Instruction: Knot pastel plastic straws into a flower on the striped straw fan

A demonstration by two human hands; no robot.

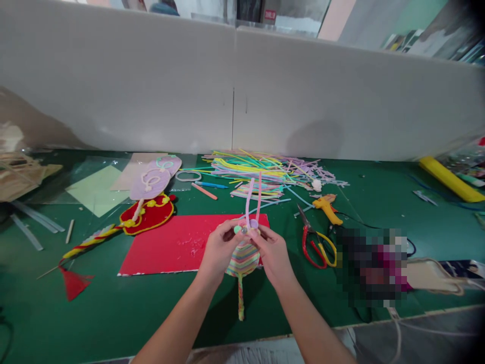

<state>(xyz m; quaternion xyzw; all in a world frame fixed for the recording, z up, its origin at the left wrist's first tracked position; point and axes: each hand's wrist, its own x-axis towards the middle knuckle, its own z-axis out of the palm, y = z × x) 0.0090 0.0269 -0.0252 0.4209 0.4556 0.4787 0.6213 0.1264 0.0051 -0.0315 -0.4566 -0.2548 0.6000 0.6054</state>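
A small striped hand fan (242,260) in pastel colours hangs between my hands above the table. Its wrapped handle (241,301) points down toward me. My left hand (219,247) is closed, pinching the fan's top edge from the left beside small round green and pink pieces (237,229). From the right, the closed fingers of my right hand (273,248) pinch the same edge, near a lilac disc (253,224). Two fuzzy pipe cleaners, one lilac (248,202) and one pink (259,199), stick up between the hands. My fingers partly hide where they join the fan.
Under the fan lies a red board (162,245). A pile of pipe cleaners (246,169) stretches along the back. Scissors (316,245) and a yellow glue gun (328,210) lie to the right. A red fan (151,215) and a lilac fan (155,179) overlap at the left.
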